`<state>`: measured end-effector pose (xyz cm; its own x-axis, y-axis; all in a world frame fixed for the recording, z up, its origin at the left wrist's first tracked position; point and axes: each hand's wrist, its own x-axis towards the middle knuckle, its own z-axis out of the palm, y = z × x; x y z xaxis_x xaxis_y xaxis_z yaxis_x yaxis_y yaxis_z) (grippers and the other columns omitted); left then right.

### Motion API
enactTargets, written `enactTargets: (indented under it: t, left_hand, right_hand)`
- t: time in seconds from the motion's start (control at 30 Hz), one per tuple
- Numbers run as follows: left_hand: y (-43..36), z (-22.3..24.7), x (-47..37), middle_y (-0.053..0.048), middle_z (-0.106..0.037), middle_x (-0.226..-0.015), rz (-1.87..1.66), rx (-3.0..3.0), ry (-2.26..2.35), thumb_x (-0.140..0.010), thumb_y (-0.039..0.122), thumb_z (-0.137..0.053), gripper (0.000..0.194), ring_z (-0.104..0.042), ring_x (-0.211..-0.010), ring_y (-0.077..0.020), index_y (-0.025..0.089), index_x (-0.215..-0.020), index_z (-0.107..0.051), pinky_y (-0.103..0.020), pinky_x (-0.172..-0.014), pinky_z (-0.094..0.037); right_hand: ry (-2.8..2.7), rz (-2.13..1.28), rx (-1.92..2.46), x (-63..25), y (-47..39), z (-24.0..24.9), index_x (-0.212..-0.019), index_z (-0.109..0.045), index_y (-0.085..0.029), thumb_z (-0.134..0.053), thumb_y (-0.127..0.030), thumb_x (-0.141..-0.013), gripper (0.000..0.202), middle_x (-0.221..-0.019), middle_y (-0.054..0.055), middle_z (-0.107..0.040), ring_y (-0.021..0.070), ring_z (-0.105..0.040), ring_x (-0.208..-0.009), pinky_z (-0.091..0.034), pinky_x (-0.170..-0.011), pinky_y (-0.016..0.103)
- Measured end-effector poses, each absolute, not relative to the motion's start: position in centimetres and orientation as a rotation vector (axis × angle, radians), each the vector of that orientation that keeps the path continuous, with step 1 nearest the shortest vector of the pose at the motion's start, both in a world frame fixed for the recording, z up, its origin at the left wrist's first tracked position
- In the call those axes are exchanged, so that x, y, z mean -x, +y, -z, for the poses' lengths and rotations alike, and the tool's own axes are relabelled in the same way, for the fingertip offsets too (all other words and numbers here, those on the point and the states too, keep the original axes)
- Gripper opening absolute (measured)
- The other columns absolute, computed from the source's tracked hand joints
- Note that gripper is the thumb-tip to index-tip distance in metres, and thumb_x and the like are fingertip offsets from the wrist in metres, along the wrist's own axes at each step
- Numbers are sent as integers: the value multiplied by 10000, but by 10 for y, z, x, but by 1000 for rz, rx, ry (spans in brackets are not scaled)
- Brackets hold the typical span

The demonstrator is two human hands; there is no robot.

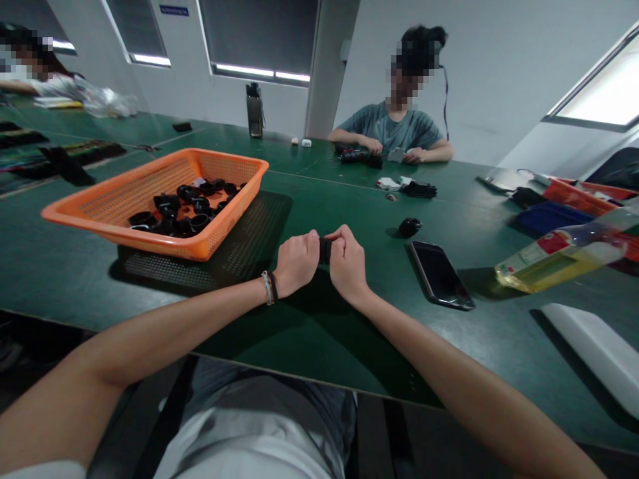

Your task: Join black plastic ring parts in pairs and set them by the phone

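Observation:
Between my two hands, just above the green table, is a small black part, mostly covered by my fingers. My left hand is closed around its left side. On its right side my right hand grips it, thumb and fingers pressed together. What kind of part it is cannot be made out. To the left stands an orange plastic basket with several black ring-shaped parts in it. A similar black rounded piece lies on the table, right of my right hand.
A phone, a bottle of yellow liquid and a white box lie to the right. A dark drinking bottle stands at the back. Across the table a person handles items; another person sits far left.

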<state>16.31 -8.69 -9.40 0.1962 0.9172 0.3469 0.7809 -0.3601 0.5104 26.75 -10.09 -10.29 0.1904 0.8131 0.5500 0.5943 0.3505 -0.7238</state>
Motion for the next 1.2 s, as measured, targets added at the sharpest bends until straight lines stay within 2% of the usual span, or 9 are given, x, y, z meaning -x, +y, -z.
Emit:
enactTargets:
  t: [0.17, 0.4, 0.6, 0.73, 0.93, 1.03, 1.2]
  left_hand:
    - [-85, 95, -160, -82, -659, -683, -848, -2435, 1635, -910, 232, -149, 494, -612, -634, -183, 127, -805, -621, -256, -551, -365]
    - [-82, 95, -159, -64, -642, -692, -886, -2436, 1563, -899, 234, -179, 463, -583, -639, -168, 142, -813, -625, -245, -569, -357]
    - [-81, 95, -164, -17, -560, -623, -952, -2011, 1394, -895, 315, -264, 404, -502, -593, -130, 156, -675, -562, -215, -532, -351]
    - [-79, 97, -169, 4, -484, -507, -863, -1557, 1206, -909, 406, -273, 442, -457, -465, -98, 144, -649, -516, -187, -443, -360]
    - [-77, 98, -172, 51, -305, -350, -746, -1314, 1015, -922, 413, -214, 479, -275, -297, -57, 172, -545, -388, -164, -331, -223]
    - [-78, 98, -171, 47, -333, -379, -772, -1346, 1039, -915, 352, -253, 425, -314, -317, -63, 173, -554, -389, -165, -338, -247]
    - [-79, 102, -168, 23, -415, -474, -895, -1473, 1212, -900, 302, -263, 380, -437, -435, -98, 175, -570, -401, -188, -412, -350]
  right_hand:
    - [-1395, -395, 1385, -264, -102, 102, -621, -408, -223, -290, -184, -779, 201, -562, -20, -468, 139, -431, -541, -292, -536, 264]
    - [-1375, -380, 1368, -263, -100, 107, -621, -410, -226, -288, -190, -791, 213, -546, -19, -469, 142, -442, -531, -309, -528, 263]
    - [-1509, -159, 1312, -274, -90, 117, -636, -413, -226, -279, -209, -809, 219, -545, -13, -501, 133, -451, -494, -301, -488, 250]
    - [-1755, 49, 1206, -287, -87, 119, -724, -473, -211, -298, -234, -813, 198, -524, -18, -512, 111, -449, -441, -309, -469, 233]
    - [-1969, 372, 965, -301, -89, 114, -785, -525, -194, -322, -239, -811, 210, -594, 26, -605, 125, -522, -497, -363, -495, 240]
    - [-1984, 386, 957, -300, -90, 114, -785, -523, -193, -314, -231, -810, 214, -587, 27, -605, 127, -527, -496, -369, -496, 240]
    - [-1845, 185, 1144, -286, -91, 119, -765, -479, -207, -276, -226, -816, 210, -539, -2, -552, 118, -479, -435, -340, -465, 230]
